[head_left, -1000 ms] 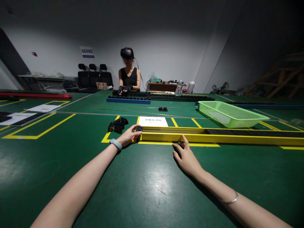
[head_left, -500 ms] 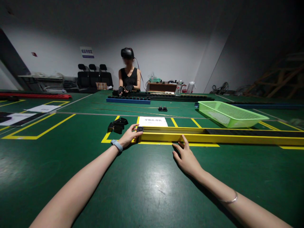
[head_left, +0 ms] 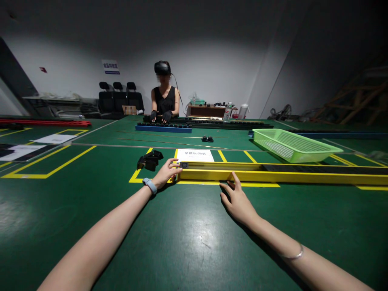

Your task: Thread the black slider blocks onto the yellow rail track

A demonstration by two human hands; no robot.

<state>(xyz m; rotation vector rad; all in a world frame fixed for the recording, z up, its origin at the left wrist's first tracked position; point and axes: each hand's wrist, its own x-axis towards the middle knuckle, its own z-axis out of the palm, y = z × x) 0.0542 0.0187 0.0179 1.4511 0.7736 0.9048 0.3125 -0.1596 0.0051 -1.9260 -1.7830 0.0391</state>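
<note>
A long yellow rail [head_left: 273, 177] lies across the table, open along its top. Just inside its left end sits a small black module [head_left: 184, 165]. My left hand [head_left: 165, 173] is at that end, its thumb and fingers apart, with the fingertips right behind the module; whether they still touch it I cannot tell. My right hand [head_left: 238, 202] rests lower on the table, fingers spread, the index fingertip against the rail's front wall. Left of my left hand lies a small pile of black modules [head_left: 150, 160].
Behind the rail are a white paper label [head_left: 195, 155], two small black parts [head_left: 207, 139] and a green plastic basket [head_left: 297, 147]. Thin rods [head_left: 163, 142] lie farther back. Across the table a person [head_left: 165, 99] works at a blue rail [head_left: 163, 128].
The black module has slid right, from between my left fingers into the rail's end. My left hand has barely moved, and my right hand stays in place. The person opposite moved their hands apart.
</note>
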